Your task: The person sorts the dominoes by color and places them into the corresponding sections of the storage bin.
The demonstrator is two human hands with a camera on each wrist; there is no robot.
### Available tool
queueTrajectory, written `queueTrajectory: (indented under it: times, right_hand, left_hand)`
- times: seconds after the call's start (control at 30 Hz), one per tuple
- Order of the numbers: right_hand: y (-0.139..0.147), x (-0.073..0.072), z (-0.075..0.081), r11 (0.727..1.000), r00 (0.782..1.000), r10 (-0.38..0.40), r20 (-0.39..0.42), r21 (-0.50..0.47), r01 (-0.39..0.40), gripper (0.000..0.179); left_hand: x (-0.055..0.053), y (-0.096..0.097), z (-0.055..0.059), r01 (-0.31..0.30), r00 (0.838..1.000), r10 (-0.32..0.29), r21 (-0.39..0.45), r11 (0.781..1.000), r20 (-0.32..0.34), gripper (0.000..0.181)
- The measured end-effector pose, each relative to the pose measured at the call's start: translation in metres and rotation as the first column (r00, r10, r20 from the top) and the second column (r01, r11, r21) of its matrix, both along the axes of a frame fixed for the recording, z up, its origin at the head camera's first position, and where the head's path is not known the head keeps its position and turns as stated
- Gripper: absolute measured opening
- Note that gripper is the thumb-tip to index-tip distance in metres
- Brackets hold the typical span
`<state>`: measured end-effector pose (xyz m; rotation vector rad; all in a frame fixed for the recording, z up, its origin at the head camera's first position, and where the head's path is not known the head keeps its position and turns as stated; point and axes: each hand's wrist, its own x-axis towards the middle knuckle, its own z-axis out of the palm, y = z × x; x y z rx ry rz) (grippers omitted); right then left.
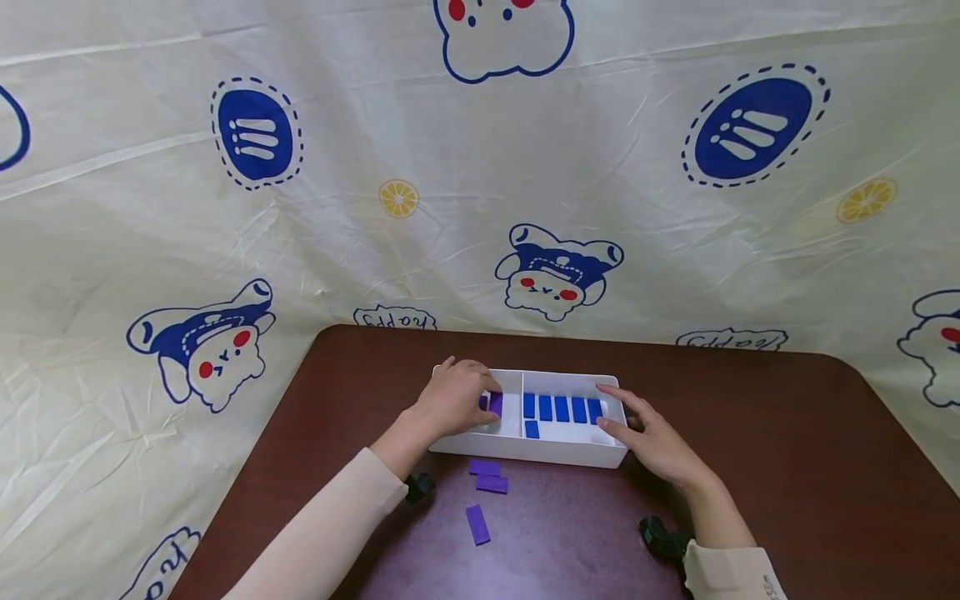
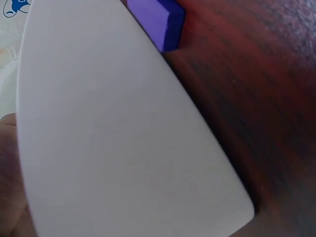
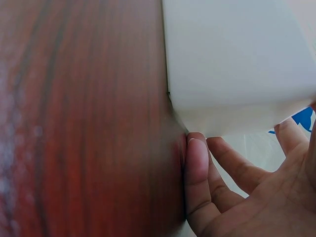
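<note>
A white two-compartment box point(image 1: 540, 451) stands on the table. My left hand point(image 1: 459, 398) reaches over its left end and pinches a purple block point(image 1: 496, 403) between thumb and fingers. Another purple block point(image 1: 483, 402) shows partly behind those fingers. Several blue blocks point(image 1: 562, 409) stand in a row in the right compartment, with one blue block point(image 1: 532, 429) in front of them. Around the box's right end, my right hand point(image 1: 660, 442) lies with spread fingers, thumb and index at the rim near the last blue block. In the right wrist view, its fingertips point(image 3: 198, 160) are close to the end wall.
Three purple blocks lie on the brown table point(image 1: 585, 533) in front of the box; one purple block point(image 2: 155, 22) shows beside the box wall in the left wrist view. A patterned white sheet point(image 1: 450, 267) hangs behind the table. Dark straps point(image 1: 663, 540) are on both wrists.
</note>
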<state>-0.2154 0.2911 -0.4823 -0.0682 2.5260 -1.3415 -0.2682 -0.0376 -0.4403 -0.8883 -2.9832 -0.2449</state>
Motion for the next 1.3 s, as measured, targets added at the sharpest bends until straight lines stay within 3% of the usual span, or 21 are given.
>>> queueTrajectory:
  times: [0.27,0.53,1.3]
  right_hand:
    - [0.001,0.0,-0.002,1.0,1.0,0.005,-0.013,-0.002,-0.005,0.071]
    - [0.0,0.001,-0.001,1.0,0.999,0.006,-0.033,-0.01,-0.007,0.069]
    - [0.0,0.0,0.0,1.0,0.999,0.008,-0.038,-0.016,-0.009,0.07]
  left_hand:
    - [-0.001,0.002,-0.007,-0.005,1.0,0.005,-0.003,1.0,-0.028,0.043]
    - [-0.005,0.003,-0.013,-0.037,0.999,0.037,0.001,0.999,-0.017,0.044]
    - [-0.011,0.007,-0.016,-0.049,0.999,0.048,-0.066,0.997,-0.012,0.04]
